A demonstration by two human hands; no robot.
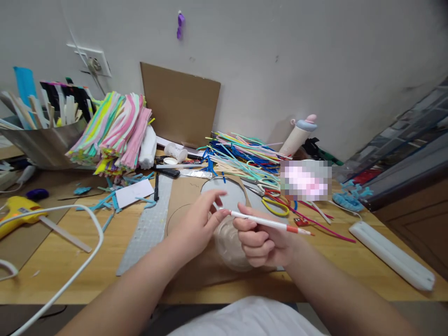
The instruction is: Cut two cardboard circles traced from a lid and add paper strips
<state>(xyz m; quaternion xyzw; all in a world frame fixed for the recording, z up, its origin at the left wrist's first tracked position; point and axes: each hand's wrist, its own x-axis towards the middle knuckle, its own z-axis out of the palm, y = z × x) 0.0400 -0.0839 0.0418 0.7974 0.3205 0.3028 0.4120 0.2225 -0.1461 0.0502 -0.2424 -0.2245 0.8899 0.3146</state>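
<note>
Head view: right hand [261, 243] grasping pen [268, 221] near table's [94, 275] front edge, keep steady; left hand [205, 218] at pen's end, grip unclear.

- A slim white pen [263, 221] with orange-red bands is held nearly level, slightly tilted.
- Brown cardboard [185, 195] is marked with a drawn curve.
- A translucent round object [227, 249] is partly hidden.

White pen [269, 223] with orange-red near one end; pale grey, gridded cutting mat [140, 252]; bundled pipe cleaners [122, 123] streaked pink, white, yellow and mint; yellow glue gun [21, 212]; plain brown cardboard sheet [178, 102].
</note>
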